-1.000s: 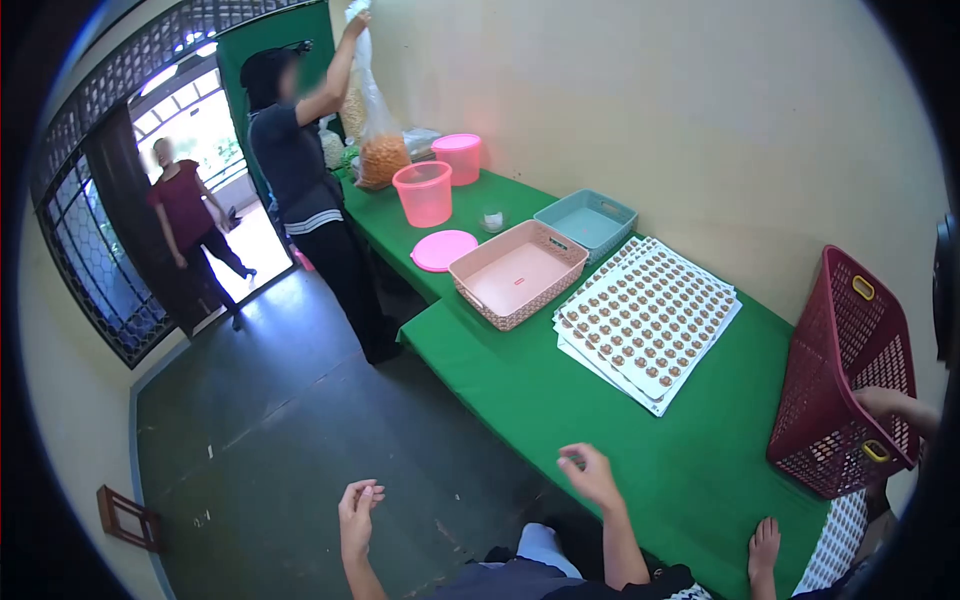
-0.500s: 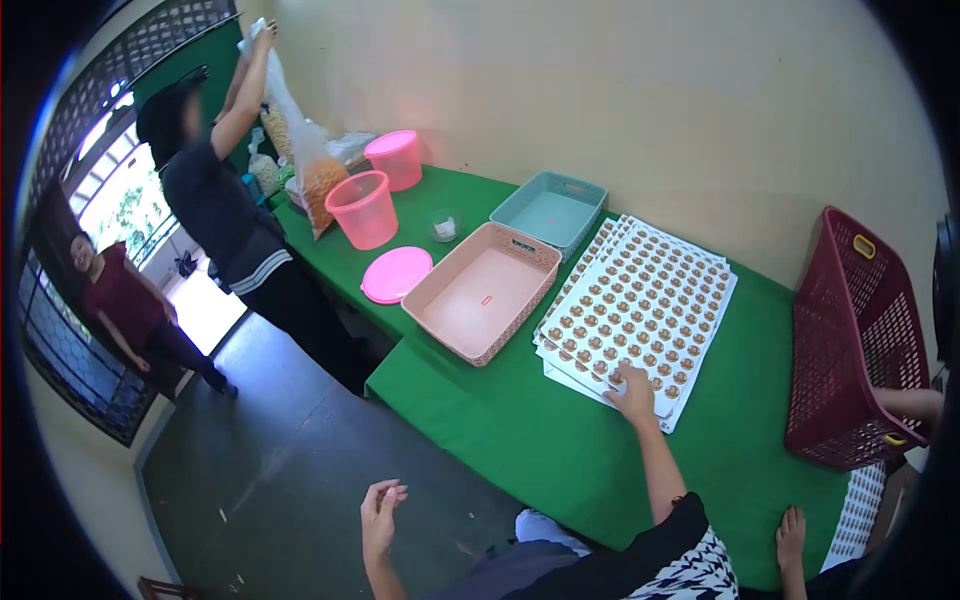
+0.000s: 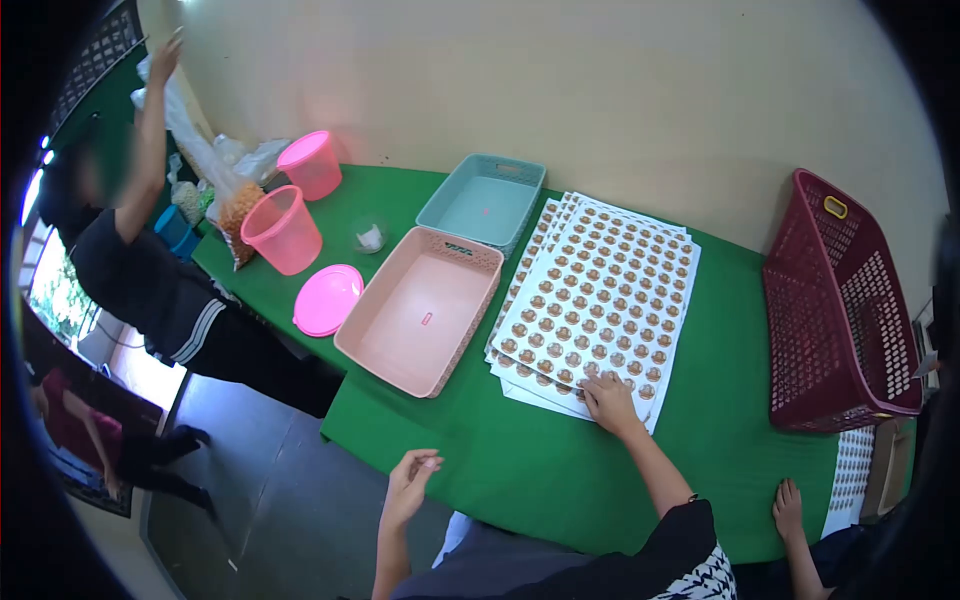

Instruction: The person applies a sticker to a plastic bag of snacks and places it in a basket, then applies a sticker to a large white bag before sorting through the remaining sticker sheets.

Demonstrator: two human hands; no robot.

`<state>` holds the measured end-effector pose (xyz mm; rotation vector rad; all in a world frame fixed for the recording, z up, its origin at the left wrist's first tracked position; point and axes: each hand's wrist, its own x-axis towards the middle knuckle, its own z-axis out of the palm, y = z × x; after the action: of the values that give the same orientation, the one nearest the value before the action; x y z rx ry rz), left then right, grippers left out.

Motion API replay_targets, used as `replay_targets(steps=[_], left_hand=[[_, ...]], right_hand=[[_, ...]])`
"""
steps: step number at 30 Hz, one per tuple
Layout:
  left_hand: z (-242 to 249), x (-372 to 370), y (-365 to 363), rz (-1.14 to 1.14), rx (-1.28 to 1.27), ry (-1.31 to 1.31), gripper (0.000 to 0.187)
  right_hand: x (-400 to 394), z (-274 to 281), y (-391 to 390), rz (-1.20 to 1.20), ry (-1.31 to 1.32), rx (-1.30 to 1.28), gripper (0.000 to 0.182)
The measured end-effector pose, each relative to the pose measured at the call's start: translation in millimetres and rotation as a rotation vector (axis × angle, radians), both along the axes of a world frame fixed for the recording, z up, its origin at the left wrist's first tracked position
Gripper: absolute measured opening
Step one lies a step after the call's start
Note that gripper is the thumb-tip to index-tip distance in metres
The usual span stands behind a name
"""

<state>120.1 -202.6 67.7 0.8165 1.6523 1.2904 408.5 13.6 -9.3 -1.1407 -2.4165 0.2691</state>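
My right hand (image 3: 612, 405) rests near the lower edge of a stack of white sheets (image 3: 603, 290) printed with rows of round brown stickers. Its fingers are bent and spread, with the tips touching the top sheet. My left hand (image 3: 405, 487) hangs in the air at the table's front edge, thumb and fingers curled together. Whatever may be between those fingertips is too small to make out. Left of the stack lies a peach plastic tray (image 3: 425, 310), with a teal tray (image 3: 482, 200) behind it.
Pink tubs (image 3: 283, 230), a pink lid (image 3: 329, 300) and a small clear bowl (image 3: 370, 237) stand leftward on the green-covered table (image 3: 480, 430). A maroon basket (image 3: 845, 310) stands at right, near another person's hand (image 3: 788, 508). A co-worker (image 3: 140, 270) holds up a bag of orange bits (image 3: 238, 205).
My view has swung left to right, so the table items sit further left. The right fingers have bent more on the sheet. At left the standing person has shifted to the frame's lower edge.
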Motion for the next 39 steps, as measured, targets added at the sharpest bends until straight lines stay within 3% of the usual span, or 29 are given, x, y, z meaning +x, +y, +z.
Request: replay_targets(steps=[4, 5, 6, 9, 12, 14, 16, 20, 22, 24, 26, 29, 39], left_hand=[[-8.9, 4.5, 40.6, -0.273, 0.006, -0.036, 0.022], [-12.1, 6.8, 51.6, -0.362, 0.01, -0.016, 0.023], [-12.0, 9.5, 58.3, -0.454, 0.011, 0.005, 0.023], [0.3, 21.3, 79.2, -0.624, 0.099, 0.087, 0.021], [6.9, 21.2, 90.4, -0.767, 0.188, 0.171, 0.02], [3.9, 17.8, 96.9, -0.8, 0.185, 0.162, 0.02], [-5.1, 15.9, 106.2, -0.824, 0.185, 0.148, 0.02], [-32.1, 16.0, 140.1, -0.897, 0.255, 0.272, 0.021], [-51.0, 25.2, 159.5, -0.941, 0.503, 0.63, 0.018], [-69.4, 39.4, 174.9, -1.042, 0.487, 0.7, 0.024], [-76.3, 57.7, 180.6, -1.018, 0.709, 1.033, 0.035], [-106.1, 74.8, 194.3, -1.049, 0.74, 1.088, 0.041], [-118.2, 87.8, 213.7, -0.967, 0.743, 1.113, 0.034]], right_hand=[[2.2, 35.0, 12.5, -0.221, 0.038, 0.06, 0.014], [3.9, 63.9, 21.8, -0.256, 0.14, 0.108, 0.012], [10.5, 87.4, 36.7, -0.381, 0.076, 0.118, 0.013], [35.0, 193.2, 49.7, -0.431, 0.16, 0.544, 0.017], [43.9, 288.1, -3.2, -0.445, 0.262, 0.738, 0.015], [45.2, 321.7, -55.0, -0.526, 0.28, 0.703, 0.016], [55.0, 332.9, -100.1, -0.685, 0.4, 0.64, 0.017], [115.3, 348.6, -193.9, -0.954, 0.363, 0.803, 0.02], [125.5, 358.7, -246.4, -1.127, 0.479, 0.855, 0.023], [127.3, 366.7, -293.5, -1.151, 0.318, 1.008, 0.023], [104.0, 378.4, -325.3, -1.238, 0.17, 0.958, 0.023], [88.6, 382.8, -340.8, -1.271, 0.143, 0.999, 0.022], [78.5, 399.1, -309.2, -1.221, 0.141, 1.043, 0.017]])
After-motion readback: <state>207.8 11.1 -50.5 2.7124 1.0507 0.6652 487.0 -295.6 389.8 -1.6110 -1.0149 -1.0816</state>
